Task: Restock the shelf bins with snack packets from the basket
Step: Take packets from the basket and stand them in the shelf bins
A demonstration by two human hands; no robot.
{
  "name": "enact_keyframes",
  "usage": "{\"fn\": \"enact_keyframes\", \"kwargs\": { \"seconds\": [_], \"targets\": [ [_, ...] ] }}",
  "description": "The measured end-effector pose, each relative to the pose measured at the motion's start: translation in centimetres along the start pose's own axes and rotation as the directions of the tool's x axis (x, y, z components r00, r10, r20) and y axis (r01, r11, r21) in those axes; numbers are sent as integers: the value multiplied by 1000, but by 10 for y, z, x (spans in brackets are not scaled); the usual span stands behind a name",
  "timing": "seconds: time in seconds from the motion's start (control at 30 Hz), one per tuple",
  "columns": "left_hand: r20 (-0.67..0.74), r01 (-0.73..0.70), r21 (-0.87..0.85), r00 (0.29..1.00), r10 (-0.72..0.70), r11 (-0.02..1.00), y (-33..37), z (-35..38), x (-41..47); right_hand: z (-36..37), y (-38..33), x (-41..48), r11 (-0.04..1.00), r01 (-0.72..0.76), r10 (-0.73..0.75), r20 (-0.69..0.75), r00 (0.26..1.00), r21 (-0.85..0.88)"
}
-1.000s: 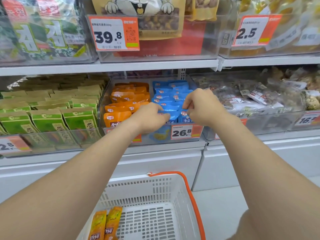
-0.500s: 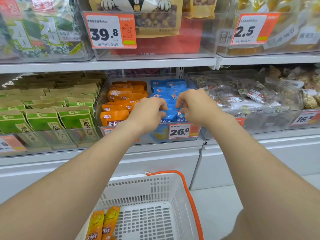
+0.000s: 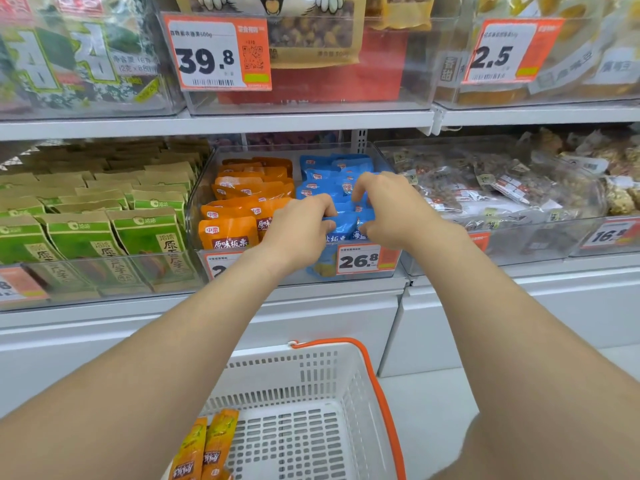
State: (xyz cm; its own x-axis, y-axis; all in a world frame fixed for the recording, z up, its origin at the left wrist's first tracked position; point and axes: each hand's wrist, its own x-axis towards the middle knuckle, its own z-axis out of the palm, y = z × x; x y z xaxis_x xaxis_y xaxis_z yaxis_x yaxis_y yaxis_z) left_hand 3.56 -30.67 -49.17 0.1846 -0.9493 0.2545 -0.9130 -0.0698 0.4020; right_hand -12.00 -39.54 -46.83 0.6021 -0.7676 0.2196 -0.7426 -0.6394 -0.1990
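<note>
Blue packets (image 3: 341,174) fill the right half of a clear bin (image 3: 388,161) on the middle shelf, orange packets (image 3: 242,202) the left half. Both hands reach in at the front: the left hand (image 3: 298,230) and the right hand (image 3: 391,209) each have fingers curled and pinching the front blue packets. Below, a white basket (image 3: 311,368) holds two orange-yellow packets (image 3: 204,445) at its left side.

Store aisle with white metal shelving (image 3: 214,124), two tiers in view, and a plain white base panel (image 3: 311,317) under the lower one. Orange price tags (image 3: 217,51) clipped along the fronts. Floor (image 3: 429,403) looks like pale tile, hard to say for sure. Lighting's bright and even.
</note>
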Motion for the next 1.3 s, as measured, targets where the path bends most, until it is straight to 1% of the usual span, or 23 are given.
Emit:
{"fn": "enact_keyframes", "kwargs": {
  "seconds": [0.07, 0.17, 0.23, 0.3, 0.37, 0.43, 0.47, 0.5, 0.57, 0.6, 0.63, 0.67, 0.73, 0.8, 0.87, 0.93, 0.97, 1.0, 1.03, 1.07, 1.13, 1.23, 1.3],
  "targets": [
    [3, 12, -6, 1000, -12, 1000, -2, -1, 1, -2, 0, 1, 999, 14, -14, 0, 1000, -39],
    [37, 28, -60, 999, -26, 998, -4, -7, 1, -2, 2, 5, 991, -44, 47, 15, 999, -128],
    [76, 54, -81, 996, -48, 995, -5, -9, 2, -1, 1, 7, 986, -72, 78, 34, 996, -152],
    [104, 85, -76, 992, -77, 993, -5, -8, 2, -1, -1, 8, 986, -56, 64, 47, 997, -158],
    [97, 105, -114, 991, -94, 988, -5, -8, 2, -1, -2, 8, 985, -52, 62, 58, 996, -165],
    [26, 79, -154, 997, -76, 985, -6, -6, -2, -2, -3, 5, 987, -63, 72, 53, 996, -146],
    [-22, 52, -168, 998, -56, 984, -7, -5, -5, -5, -6, 1, 991, -73, 75, 18, 997, -111],
    [-79, 14, -163, 997, -27, 986, -9, -5, -9, -9, -12, -4, 995, -78, 75, -52, 996, -55],
    [-229, -87, -49, 971, 74, 995, -16, -8, -18, -15, -26, -15, 994, -67, 85, -234, 969, 83],
    [-317, -144, 27, 937, 145, 989, -20, -11, -24, -17, -35, -21, 987, -60, 100, -272, 957, 150],
    [-398, -196, 73, 893, 209, 978, -24, -14, -32, -19, -44, -27, 979, -41, 93, -256, 962, 199],
    [-455, -242, 84, 854, 253, 967, -28, -18, -41, -19, -54, -33, 975, -8, 53, -197, 979, 221],
    [-484, -303, 107, 816, 316, 947, -39, -21, -62, -9, -74, -46, 985, 56, -60, 17, 998, 165],
    [-427, -330, 175, 823, 374, 927, -54, -19, -88, 6, -95, -60, 991, 103, -119, 219, 968, 81],
    [-340, -323, 231, 857, 388, 918, -74, -10, -117, 26, -114, -72, 991, 131, -128, 357, 925, 15],
    [-225, -262, 210, 925, 307, 942, -99, 4, -146, 49, -132, -85, 981, 186, -141, 465, 874, -53],
    [-133, -214, 196, 961, 242, 957, -114, 13, -159, 62, -140, -93, 974, 216, -149, 516, 843, -72],
    [-14, -157, 198, 987, 163, 967, -128, 23, -171, 75, -148, -101, 966, 240, -145, 574, 806, -92],
    [119, -106, 219, 990, 81, 970, -142, 32, -183, 88, -156, -110, 957, 271, -145, 633, 760, -106],
    [245, -70, 247, 970, 8, 966, -156, 42, -194, 104, -162, -119, 946, 303, -146, 681, 718, -116],
    [434, -30, 282, 895, -100, 959, -177, 63, -214, 134, -170, -135, 910, 387, -153, 748, 646, -147],
    [607, -13, 300, 774, -180, 954, -197, 100, -241, 169, -179, -153, 841, 506, -177, 787, 592, -191],
    [717, -12, 302, 661, -219, 953, -205, 130, -257, 183, -183, -158, 806, 560, -193, 808, 556, -192]
  ]
}}
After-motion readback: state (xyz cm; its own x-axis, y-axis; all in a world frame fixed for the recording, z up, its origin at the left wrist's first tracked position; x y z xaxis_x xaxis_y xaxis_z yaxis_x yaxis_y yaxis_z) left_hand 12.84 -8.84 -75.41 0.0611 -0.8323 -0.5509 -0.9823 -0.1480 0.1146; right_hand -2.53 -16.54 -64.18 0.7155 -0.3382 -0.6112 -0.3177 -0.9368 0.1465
